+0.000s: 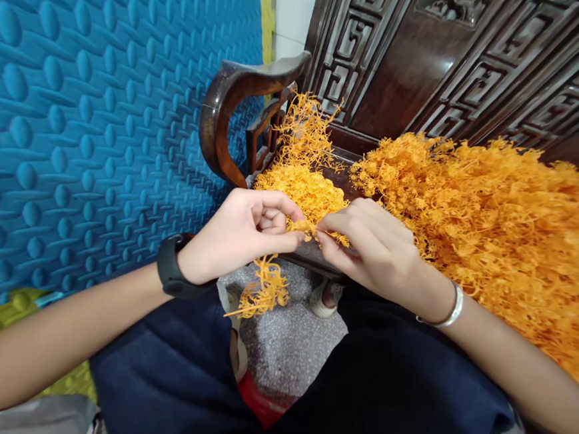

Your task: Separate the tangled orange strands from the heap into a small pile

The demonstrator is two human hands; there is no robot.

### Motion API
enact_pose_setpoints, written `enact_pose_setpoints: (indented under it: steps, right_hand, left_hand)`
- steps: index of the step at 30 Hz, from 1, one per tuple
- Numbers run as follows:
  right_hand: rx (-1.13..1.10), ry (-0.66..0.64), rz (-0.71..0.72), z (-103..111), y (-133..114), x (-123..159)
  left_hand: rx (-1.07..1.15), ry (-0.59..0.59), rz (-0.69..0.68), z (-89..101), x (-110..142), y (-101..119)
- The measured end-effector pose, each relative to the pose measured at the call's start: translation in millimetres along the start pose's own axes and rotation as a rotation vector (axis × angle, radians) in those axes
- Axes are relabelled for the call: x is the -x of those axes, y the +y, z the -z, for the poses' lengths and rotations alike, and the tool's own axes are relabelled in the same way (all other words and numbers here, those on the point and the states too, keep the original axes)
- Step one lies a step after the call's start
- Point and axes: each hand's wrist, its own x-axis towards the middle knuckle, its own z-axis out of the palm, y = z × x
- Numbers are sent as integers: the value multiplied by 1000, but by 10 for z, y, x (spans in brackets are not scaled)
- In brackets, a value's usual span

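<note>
My left hand (245, 230) and my right hand (380, 247) meet fingertip to fingertip over the front of a dark wooden seat. Thumb and forefinger of each are pinched on a small orange frilly sprig (302, 229), which looks like plastic; its ends are partly covered by the fingers. Below my left hand a longer orange sprig (266, 289) with curly strands and a thin stem shows over the floor; what supports it cannot be made out. Just behind the fingertips lies a yellow-orange heap of frilly pieces (299, 184).
Looser stringy orange pieces (306, 128) lie at the seat's back left corner. A large orange pile (510, 221) covers the right side. A curved wooden armrest (217, 111) rises at left, beside a blue textured mat (76, 126). A carved backrest (406, 72) stands behind.
</note>
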Motion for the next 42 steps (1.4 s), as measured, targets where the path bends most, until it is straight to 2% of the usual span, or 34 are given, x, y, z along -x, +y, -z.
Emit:
enact_pose_setpoints:
  steps: [4, 9, 14, 17, 20, 24, 28, 32, 39, 42]
  right_hand:
    - [-154, -41, -67, -33, -7, -20]
    - [-437, -94, -327, -28, -12, -16]
    - [-824, -238, -537, -5, 39, -62]
    - [-946, -317, -581, -4, 94, -76]
    - [-870, -308, -507, 6, 128, -54]
    - [-609, -326, -311, 7, 121, -29]
    - [-358, -265, -127, -26, 94, -22]
    - [-200, -177, -59, -41, 85, 16]
    - [35, 79, 38, -27, 69, 78]
    - [116, 103, 101, -25, 52, 84]
  left_hand:
    - [-70, 29, -50, -6, 9, -10]
    - [-121, 18, -57, -8, 21, -19]
    - [-98, -30, -88, -5, 35, -18]
    - [-71, -53, -126, -5, 32, -19]
    - [-72, -72, -133, -14, 25, -30]
    - [-110, -92, -121, -29, 19, -48]
    - [-94, -84, -110, -29, 12, -49]
    - [-63, -81, -85, -18, 8, -37]
    - [-23, -66, -49, 0, 22, -22]
    - [-18, -71, -37, -4, 26, -19]
